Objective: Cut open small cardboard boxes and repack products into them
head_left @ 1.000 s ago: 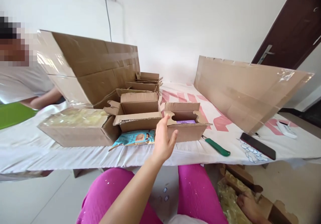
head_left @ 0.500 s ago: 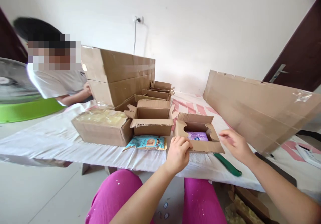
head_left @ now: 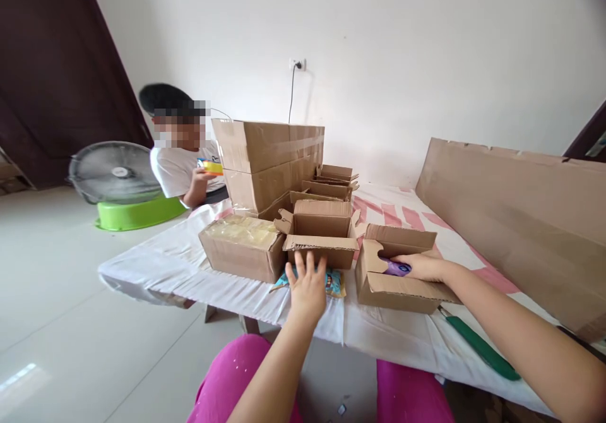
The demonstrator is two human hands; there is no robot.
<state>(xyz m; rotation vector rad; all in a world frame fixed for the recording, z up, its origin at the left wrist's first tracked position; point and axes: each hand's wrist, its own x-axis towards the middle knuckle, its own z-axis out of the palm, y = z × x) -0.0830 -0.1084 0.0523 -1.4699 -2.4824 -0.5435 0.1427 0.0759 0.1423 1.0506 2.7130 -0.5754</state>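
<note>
My left hand, fingers spread, is over a blue snack packet at the table's front edge, partly covering it; I cannot tell whether it touches. My right hand reaches into an open cardboard box, its fingertips hidden behind the flap and a purple packet beside them. Whether those fingers grip the packet does not show. Behind the snack packet stands another open box, flaps up. To its left lies a closed, taped box.
Stacked cartons stand behind, with several open boxes alongside. A large cardboard sheet leans at right. A green-handled tool lies front right. At far left, a person holds a yellow item near a fan.
My left hand has left the right box's flap and moved left over the snack packet, opening out. My right hand has gone into the box. The view has turned left.
</note>
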